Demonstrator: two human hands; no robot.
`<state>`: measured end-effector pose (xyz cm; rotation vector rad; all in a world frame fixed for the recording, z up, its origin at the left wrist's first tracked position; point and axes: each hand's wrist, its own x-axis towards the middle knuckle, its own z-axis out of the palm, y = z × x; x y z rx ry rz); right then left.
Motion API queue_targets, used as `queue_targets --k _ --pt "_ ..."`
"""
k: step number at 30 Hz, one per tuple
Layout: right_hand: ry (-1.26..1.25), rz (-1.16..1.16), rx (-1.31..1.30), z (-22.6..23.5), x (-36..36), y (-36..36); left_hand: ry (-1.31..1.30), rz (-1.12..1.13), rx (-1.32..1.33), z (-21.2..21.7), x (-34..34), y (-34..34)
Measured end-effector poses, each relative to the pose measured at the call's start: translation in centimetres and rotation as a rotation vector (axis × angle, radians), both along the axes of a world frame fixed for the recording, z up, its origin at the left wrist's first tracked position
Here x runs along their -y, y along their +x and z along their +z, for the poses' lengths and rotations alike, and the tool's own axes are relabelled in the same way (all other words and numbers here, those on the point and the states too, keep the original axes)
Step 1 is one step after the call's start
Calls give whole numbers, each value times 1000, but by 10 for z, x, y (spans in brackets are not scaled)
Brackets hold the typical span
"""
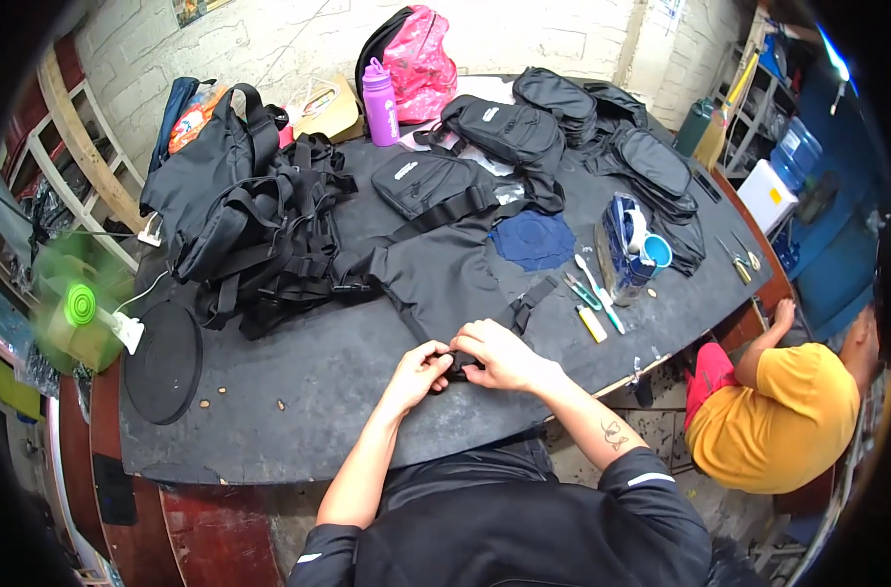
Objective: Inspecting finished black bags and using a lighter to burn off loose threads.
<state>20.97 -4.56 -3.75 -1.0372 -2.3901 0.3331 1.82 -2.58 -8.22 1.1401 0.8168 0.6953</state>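
A black fabric bag [436, 279] lies across the middle of the table, its near end reaching my hands. My left hand [419, 379] pinches the near end, thumb against curled fingers. Beside it my right hand [497, 355] bends over the same dark piece, fingers closed on it. The exact part between my fingertips is mostly hidden. A black webbing strap [534, 305] sticks out to the right of the bag. Close by on the right lie thread snips [582, 293], a toothbrush [600, 293] and a yellow lighter [592, 324].
Black bags and straps [255, 215] are heaped at left; several finished-looking black bags [509, 132] lie at the back. A purple bottle [379, 103] stands before a pink backpack [421, 64]. A fan [79, 305] spins at left. A person in a yellow shirt [783, 421] sits at right.
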Motion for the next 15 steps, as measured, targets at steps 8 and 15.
queue_targets --k 8,15 --pt "83 78 71 -3 -3 4 -6 32 228 -22 5 5" --pt "276 -431 -37 51 -39 105 3 95 66 -13 5 -3"
